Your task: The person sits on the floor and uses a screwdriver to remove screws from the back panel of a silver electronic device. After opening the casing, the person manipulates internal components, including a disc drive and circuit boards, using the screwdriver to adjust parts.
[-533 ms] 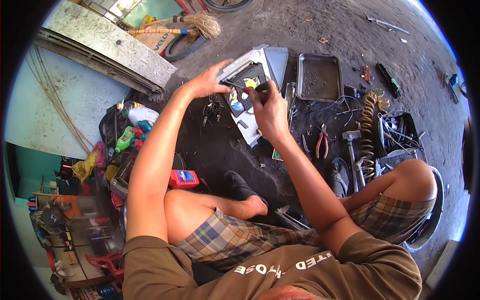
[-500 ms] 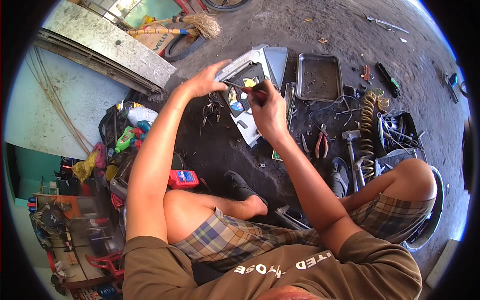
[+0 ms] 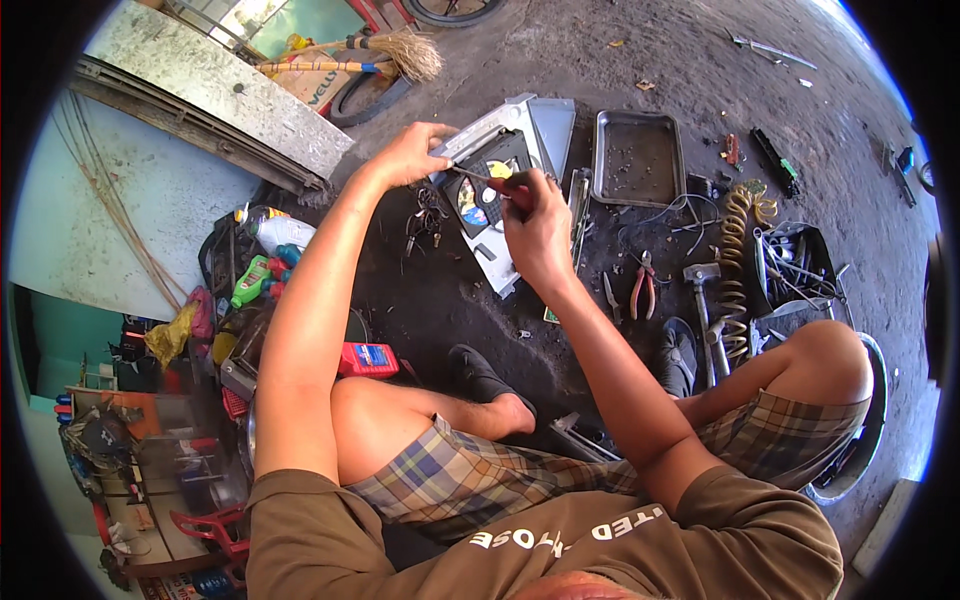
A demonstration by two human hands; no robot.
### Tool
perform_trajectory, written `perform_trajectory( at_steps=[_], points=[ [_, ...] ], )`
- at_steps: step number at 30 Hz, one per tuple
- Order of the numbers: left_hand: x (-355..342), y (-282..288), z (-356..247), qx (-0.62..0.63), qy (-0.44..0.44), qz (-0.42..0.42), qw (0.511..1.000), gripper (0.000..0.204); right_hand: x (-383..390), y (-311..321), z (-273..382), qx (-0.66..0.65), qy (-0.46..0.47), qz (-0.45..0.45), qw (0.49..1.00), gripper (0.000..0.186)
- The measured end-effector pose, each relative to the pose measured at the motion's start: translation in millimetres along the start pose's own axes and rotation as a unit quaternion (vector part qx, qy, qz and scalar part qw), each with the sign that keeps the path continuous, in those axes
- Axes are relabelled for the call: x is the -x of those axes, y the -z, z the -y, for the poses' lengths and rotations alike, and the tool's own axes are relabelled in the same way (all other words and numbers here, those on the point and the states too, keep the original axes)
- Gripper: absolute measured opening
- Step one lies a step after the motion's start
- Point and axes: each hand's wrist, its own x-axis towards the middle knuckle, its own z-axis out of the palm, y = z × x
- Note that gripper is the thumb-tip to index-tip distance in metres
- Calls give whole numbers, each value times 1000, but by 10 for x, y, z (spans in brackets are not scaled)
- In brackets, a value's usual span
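A silver metal casing (image 3: 492, 262), with a black drive-like unit (image 3: 508, 150) bearing a colourful round label, lies tilted on the dark ground before me. My right hand (image 3: 541, 238) is closed round the red handle of a screwdriver (image 3: 521, 196). Its thin shaft points left across the black unit, with the tip close to my left thumb; whether it touches a screw is too small to tell. My left hand (image 3: 405, 158) grips the casing's upper left edge, fingers on the far side and thumb on the near side. A bundle of dark wires (image 3: 426, 215) lies left of the casing.
A metal tray (image 3: 597, 160) with small bits stands to the right. Nearer lie pliers (image 3: 644, 285), a hammer (image 3: 703, 272), a coiled hose (image 3: 735, 265) and a tool box (image 3: 757, 290). Bottles (image 3: 280, 230) stand left, a red container (image 3: 368, 358) by my knee, a broom (image 3: 410, 52) beyond.
My left fingers have drawn in from stretched out to bent at the casing's edge. The casing has shifted slightly; the screwdriver stays in my right hand over the black unit.
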Motion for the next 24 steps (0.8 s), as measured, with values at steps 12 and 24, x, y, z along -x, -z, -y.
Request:
perform_trajectory(
  at_steps=[12,24],
  points=[
    [25,72,74,26,29,27,999,66,41,-32,147,-50,-65,17,996,21],
    [42,47,-40,36,73,16,997,65,40,-10,123,-27,-51,42,997,14]
  ],
)
